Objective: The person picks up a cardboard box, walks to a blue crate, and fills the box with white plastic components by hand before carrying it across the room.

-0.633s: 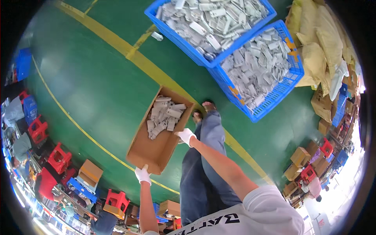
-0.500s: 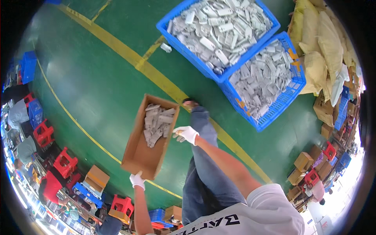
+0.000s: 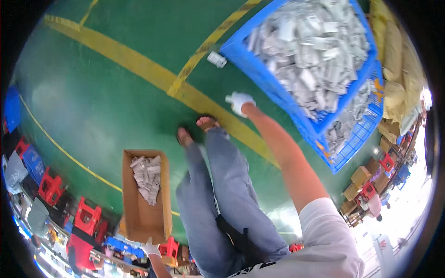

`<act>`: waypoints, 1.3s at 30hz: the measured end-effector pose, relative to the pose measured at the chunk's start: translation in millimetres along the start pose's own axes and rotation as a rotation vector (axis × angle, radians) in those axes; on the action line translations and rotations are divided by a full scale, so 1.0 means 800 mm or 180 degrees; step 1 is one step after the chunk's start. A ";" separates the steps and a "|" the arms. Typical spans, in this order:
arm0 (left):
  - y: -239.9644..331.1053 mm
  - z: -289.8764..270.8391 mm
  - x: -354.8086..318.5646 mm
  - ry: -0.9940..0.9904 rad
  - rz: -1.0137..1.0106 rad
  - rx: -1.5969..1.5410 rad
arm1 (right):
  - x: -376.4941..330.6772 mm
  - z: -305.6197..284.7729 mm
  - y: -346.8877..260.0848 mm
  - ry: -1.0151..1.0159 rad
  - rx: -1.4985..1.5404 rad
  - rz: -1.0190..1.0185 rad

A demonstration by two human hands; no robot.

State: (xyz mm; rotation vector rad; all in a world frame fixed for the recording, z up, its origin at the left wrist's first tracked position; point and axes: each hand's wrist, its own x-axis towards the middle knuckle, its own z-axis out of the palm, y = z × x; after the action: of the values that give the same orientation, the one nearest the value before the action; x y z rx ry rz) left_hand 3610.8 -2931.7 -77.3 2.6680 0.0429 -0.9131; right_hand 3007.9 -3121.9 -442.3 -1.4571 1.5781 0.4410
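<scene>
My left hand (image 3: 150, 248), in a white glove, grips the near end of a long open cardboard box (image 3: 147, 231). Held out at my left, the box has a heap of pale grey-white plastic-looking pieces (image 3: 147, 180) toward its far end. My right hand (image 3: 241, 102), gloved too, reaches forward over the green floor, its fingers stretched out and nothing visible in them. A single pale piece (image 3: 216, 59) lies on the floor beyond that hand, apart from it. To its right stands a blue crate (image 3: 296, 104) heaped with similar pieces, slightly blurred.
A second blue crate (image 3: 354, 150) of pieces sits partly under the first. Yellowish sacks (image 3: 394, 97) are piled at the far right. Yellow lines (image 3: 134, 58) cross the floor. Red stools (image 3: 87, 217) and seated people line the left; cartons (image 3: 360, 176) stand at right.
The box has swung left and nearer to me in my left hand. My right hand has left the box's side and moved forward and right. My feet now stand side by side.
</scene>
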 end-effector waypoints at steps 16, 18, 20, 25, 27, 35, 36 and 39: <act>0.357 -0.021 -0.056 -0.0248 0.0847 0.1772 | 0.116 0.017 -0.084 0.1303 0.1633 0.1360; 0.400 -0.002 -0.092 -0.0456 0.1128 0.2071 | 0.015 -0.063 -0.150 0.0701 0.2896 0.1345; 0.392 0.037 -0.103 -0.0600 0.1381 0.1832 | -0.089 -0.089 -0.174 0.1753 0.1649 0.0208; 0.469 0.071 -0.158 -0.0937 0.2818 0.2916 | -0.276 -0.247 -0.324 0.1945 0.2107 -0.0027; 0.490 0.080 -0.198 -0.0994 0.3525 0.3140 | -0.322 -0.265 -0.382 0.1816 0.1796 0.0008; 0.491 0.143 -0.384 -0.1722 0.4307 0.3352 | -0.419 -0.178 -0.301 0.3156 0.2631 0.0927; 0.500 0.153 -0.384 -0.1943 0.4387 0.3192 | -0.454 -0.169 -0.256 0.3767 0.2682 0.1449; 0.417 0.187 -0.513 -0.2568 0.4469 0.3394 | -0.585 -0.075 -0.113 0.3663 0.2676 0.3286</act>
State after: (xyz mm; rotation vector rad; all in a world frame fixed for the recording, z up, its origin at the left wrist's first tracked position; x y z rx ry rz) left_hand 3238.9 -3263.4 154.7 1.7252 -2.5830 -1.4227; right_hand 3014.6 -2911.6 -10.0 -0.0272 2.8626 -0.6277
